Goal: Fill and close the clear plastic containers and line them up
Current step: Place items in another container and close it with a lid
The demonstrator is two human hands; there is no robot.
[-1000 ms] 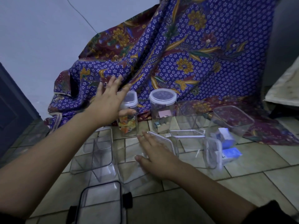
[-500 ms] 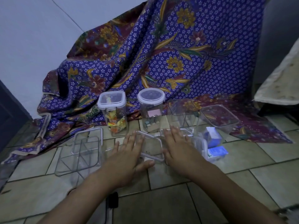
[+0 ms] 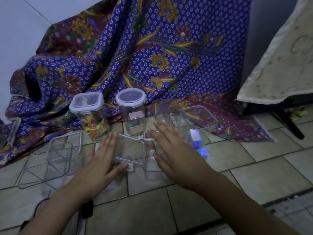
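Head view: the left hand [image 3: 100,160] has come off the square-lidded container [image 3: 89,114] it touched a second ago. It now lies flat on the floor, fingers straight. The right hand [image 3: 176,153] is equally flat, and neither grips anything. A loose clear lid [image 3: 130,150] lies between them. The square-lidded and round-lidded container [image 3: 133,112] stand closed and filled just beyond the fingertips. Another container [image 3: 198,119], to the right of the right hand, appears unlidded. Judgement: two units complete, next closure pending.

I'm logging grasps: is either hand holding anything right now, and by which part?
Nothing is held. The left hand and right hand are flat with straight fingers, on either side of a clear lid.
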